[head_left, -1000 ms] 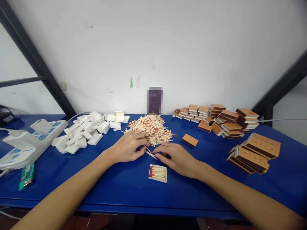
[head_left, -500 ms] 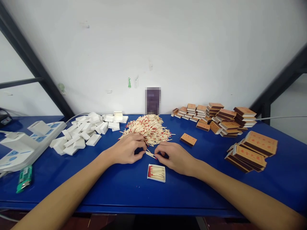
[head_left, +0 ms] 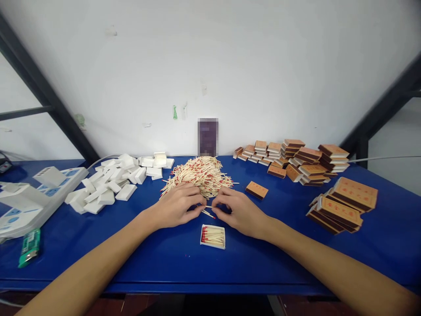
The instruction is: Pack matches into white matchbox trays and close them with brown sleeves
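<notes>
Wooden matchstick (head_left: pixel 209 206) spans left hand (head_left: pixel 180 204) and right hand (head_left: pixel 244 214), fingertips pinched on its ends; uneven pressure could flick it across loose matches (head_left: pixel 208 213) at six o'clock.

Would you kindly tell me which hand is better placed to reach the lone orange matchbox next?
Probably the right hand: the lone orange matchbox lies just beyond it, while the left hand is farther, by the match pile. Both seem to pinch one matchstick.

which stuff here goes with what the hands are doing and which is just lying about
Likely part of it: held match, loose matches below it, match pile, tray of matches, white trays, orange matchboxes

Likely just lying about: power strip, green object, blurred purple item
</notes>
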`<action>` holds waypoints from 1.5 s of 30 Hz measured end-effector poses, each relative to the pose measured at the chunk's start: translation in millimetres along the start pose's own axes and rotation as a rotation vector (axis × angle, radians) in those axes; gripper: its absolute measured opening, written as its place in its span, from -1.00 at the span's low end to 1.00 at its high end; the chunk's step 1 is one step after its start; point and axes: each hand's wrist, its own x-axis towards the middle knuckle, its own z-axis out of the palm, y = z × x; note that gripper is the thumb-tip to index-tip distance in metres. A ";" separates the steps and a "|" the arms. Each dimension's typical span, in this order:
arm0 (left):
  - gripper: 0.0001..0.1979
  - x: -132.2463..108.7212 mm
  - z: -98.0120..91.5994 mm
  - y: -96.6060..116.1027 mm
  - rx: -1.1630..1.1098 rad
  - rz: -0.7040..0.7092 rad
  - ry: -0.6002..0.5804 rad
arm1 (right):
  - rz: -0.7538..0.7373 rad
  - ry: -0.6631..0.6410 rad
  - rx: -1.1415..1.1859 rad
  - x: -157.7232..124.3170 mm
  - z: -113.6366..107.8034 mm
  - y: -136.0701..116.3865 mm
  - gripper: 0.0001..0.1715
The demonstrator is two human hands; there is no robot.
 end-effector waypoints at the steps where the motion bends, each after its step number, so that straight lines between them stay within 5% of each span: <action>1: -0.82 -0.4 -0.9 -0.4 0.000 -0.006 0.002 | -0.004 0.038 0.008 0.5 -1.0 -0.6 -0.89; 12: -0.85 -4.0 -2.0 -10.3 0.025 -0.010 -0.052 | 0.120 0.102 0.180 2.3 -12.3 -10.7 -0.76; 26: -0.81 -0.9 3.4 2.0 0.014 -0.006 -0.006 | 0.016 0.054 0.102 1.9 2.1 -0.2 -0.86; 37: -0.89 -4.1 -12.3 -2.1 -0.109 -0.087 -0.174 | -0.059 -0.026 0.105 1.6 3.3 -1.1 -0.83; 45: -0.86 -4.3 -6.5 0.9 -0.163 -0.047 -0.153 | -0.073 -0.094 0.085 3.9 3.0 -1.7 -0.88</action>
